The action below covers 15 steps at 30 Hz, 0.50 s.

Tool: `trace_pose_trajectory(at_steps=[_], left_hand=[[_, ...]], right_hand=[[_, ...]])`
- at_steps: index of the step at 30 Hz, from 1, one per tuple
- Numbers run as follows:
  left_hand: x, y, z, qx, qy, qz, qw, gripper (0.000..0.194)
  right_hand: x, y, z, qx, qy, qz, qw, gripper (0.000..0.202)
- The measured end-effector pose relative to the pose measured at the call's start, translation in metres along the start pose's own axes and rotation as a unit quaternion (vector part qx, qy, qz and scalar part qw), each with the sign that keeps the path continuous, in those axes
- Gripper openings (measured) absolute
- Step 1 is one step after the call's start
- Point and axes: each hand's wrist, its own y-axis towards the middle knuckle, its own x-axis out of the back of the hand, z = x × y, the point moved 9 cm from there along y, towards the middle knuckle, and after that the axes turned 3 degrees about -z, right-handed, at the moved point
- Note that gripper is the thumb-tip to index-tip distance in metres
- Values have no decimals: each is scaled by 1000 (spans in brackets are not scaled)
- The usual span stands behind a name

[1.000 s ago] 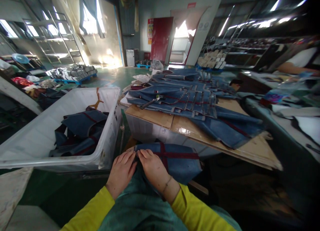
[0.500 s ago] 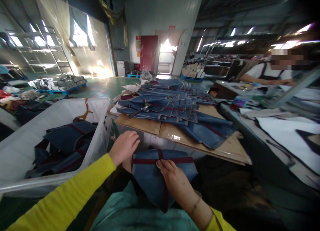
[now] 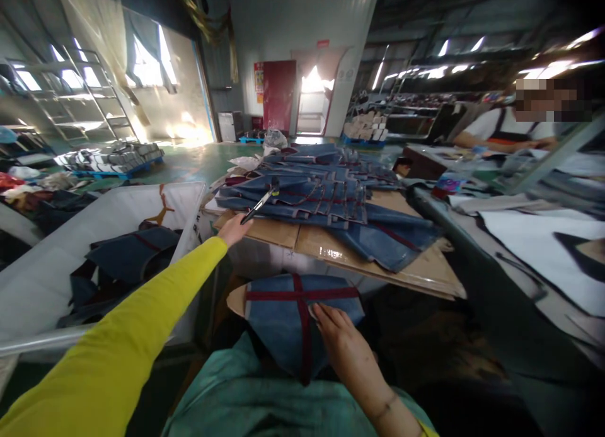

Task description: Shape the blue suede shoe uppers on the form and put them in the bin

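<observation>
My left hand [image 3: 233, 229] is closed round the dark handle of a hammer-like tool [image 3: 259, 202], whose head points up and away over the pile of blue pieces [image 3: 331, 191]. In front of my lap lies a blue piece with crossing dark red bands [image 3: 276, 326]. My right hand [image 3: 338, 333] rests on its right part, fingers pressed together near the red crossing; whatever is between the fingertips is too small to tell. A tan rounded edge [image 3: 237, 299] shows at the piece's left side.
Flattened cardboard [image 3: 283, 233] lies under the pile. A white bin [image 3: 189, 219] on the left holds more blue pieces [image 3: 135, 254]. On the right stands a table with white sheets [image 3: 524, 241], and a person [image 3: 503, 128] sits behind it.
My left hand has moved up and forward from beside the blue piece and has taken hold of the tool, now tilted up. My right hand has shifted slightly right and down.
</observation>
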Motion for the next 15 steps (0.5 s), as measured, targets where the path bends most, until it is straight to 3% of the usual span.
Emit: trace_pose_trajectory(at_steps=[3, 6, 9, 12, 15], left_hand=[[11, -73, 28, -2, -47, 38, 998, 39], [2, -165, 54, 33, -170, 153, 973, 43], [-1, -236, 78, 49, -152, 165, 973, 41], [1, -271, 98, 30, -83, 94, 992, 39], [3, -281, 109, -4, -16, 15, 1000, 37]], right_hand=[[3, -7, -7, -8, 17, -16, 1000, 38], [3, -8, -8, -13, 30, -29, 999, 37], [4, -8, -8, -19, 42, -37, 998, 38], [5, -9, -9, -21, 50, -40, 998, 39], [6, -9, -9, -18, 53, -39, 998, 39]])
